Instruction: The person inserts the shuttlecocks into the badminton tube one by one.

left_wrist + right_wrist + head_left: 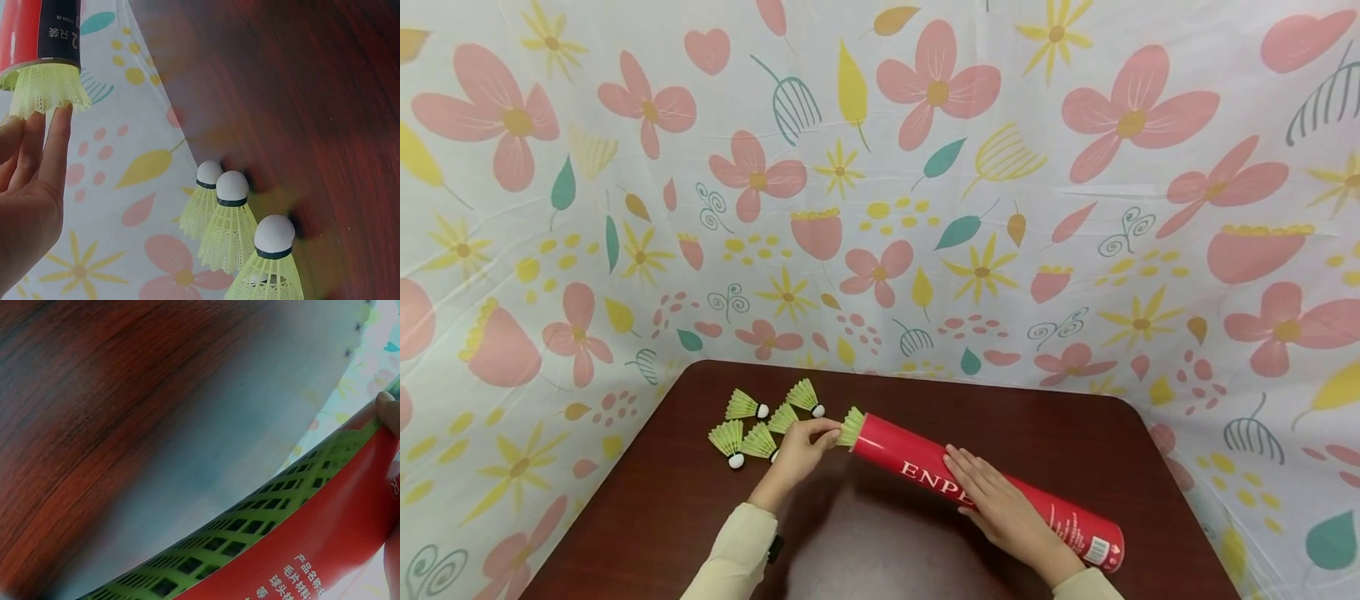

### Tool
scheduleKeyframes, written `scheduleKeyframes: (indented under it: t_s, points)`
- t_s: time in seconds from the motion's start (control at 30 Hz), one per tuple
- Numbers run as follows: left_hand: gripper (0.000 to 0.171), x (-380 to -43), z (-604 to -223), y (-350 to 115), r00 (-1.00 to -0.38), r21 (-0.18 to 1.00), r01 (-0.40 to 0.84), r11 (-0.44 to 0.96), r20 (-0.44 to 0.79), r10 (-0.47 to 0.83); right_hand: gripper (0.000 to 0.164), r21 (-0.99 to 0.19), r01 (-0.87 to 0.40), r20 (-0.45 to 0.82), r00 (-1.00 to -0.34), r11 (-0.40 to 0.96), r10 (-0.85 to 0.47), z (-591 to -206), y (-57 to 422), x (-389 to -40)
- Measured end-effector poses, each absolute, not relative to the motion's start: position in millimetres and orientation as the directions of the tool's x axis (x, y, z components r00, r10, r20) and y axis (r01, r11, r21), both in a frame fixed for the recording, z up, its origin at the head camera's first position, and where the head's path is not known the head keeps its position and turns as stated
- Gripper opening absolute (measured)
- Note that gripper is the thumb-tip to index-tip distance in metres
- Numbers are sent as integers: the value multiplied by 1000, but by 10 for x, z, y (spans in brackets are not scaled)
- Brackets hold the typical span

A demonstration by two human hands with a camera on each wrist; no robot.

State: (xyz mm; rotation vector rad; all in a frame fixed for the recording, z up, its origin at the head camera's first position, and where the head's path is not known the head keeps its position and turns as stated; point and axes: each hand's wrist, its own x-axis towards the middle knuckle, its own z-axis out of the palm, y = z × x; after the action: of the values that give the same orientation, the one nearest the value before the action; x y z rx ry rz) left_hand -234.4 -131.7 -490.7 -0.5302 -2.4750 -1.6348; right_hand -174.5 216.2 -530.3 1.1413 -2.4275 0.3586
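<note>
A red shuttlecock tube (910, 457) lies slantwise across the table, its mouth toward the left. A yellow-green shuttlecock (851, 427) sticks skirt-outward from that mouth, its cork hidden inside. My left hand (806, 450) pinches the skirt's rim with thumb and fingertips, also seen in the left wrist view at the shuttlecock (50, 90). My right hand (1000, 504) grips the tube from above around its middle; its thumb shows against the tube (337, 512) in the right wrist view. Several loose shuttlecocks (727, 437) with white corks lie left of my left hand.
The dark brown wooden table (880, 550) has rounded back corners. A white cloth (880, 192) with printed flowers and leaves hangs behind it and along both sides. In the left wrist view, loose shuttlecocks (232, 212) stand out against the tabletop.
</note>
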Motion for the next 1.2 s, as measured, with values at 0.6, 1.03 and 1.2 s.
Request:
scheduleKeyframes:
  t_s: [0.6, 1.03, 1.2]
  points:
    - [5, -2380, -5008, -1276, -948, 909, 310, 280, 272, 167, 63, -44, -793, 507, -542, 608, -670, -5307, 2147, -1745]
    - [5, -2375, -5064, -1208, -932, 903, 346, 254, 301, 199, 64, -59, -780, 481, -569, 623, -666, -5334, 2128, -1725]
    - [4, -2384, -5071, -1211, -937, 900, 333, 281, 284, 202, 64, -51, -790, 495, -551, 610, -672, -5342, 2119, -1734]
